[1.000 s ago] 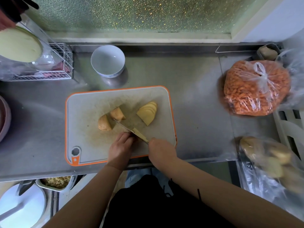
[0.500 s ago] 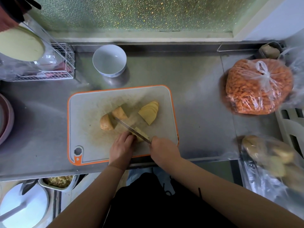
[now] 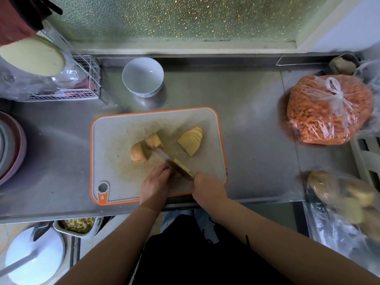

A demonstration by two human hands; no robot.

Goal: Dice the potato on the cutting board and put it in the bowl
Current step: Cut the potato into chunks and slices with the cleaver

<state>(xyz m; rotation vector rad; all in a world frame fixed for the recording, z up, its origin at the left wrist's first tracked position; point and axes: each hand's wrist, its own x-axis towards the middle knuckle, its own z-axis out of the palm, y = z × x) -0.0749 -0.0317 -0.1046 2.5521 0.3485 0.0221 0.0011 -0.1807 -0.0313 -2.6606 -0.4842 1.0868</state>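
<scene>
At the far left a stack of plates point(image 3: 10, 149) sits at the edge of the steel surface point(image 3: 253, 124), with a white wire rack point(image 3: 86, 79) behind it. Farther back, near the wall, stands the empty white bowl point(image 3: 143, 76), well apart from the food. The orange-rimmed cutting board point(image 3: 115, 140) lies in the middle. On it, two skin-on potato chunks point(image 3: 138, 153) lie side by side left of centre. The left hand point(image 3: 155, 186) rests at the board's near edge, its fingers point(image 3: 163, 171) curled down onto a potato piece point(image 3: 181, 166), which is mostly hidden beneath the hand and blade. The knife point(image 3: 164, 156) slants across that piece, tip beside the chunks. The right hand point(image 3: 207, 190) grips the knife's handle, fingers wrapped shut around it. Toward the board's right side lies a fan of potato slices point(image 3: 192, 140), apart from the knife. Beyond the board, a tied bag of orange shreds point(image 3: 327, 112) sits at the right, and a clear bag of potatoes point(image 3: 345, 194) lies nearer.
</scene>
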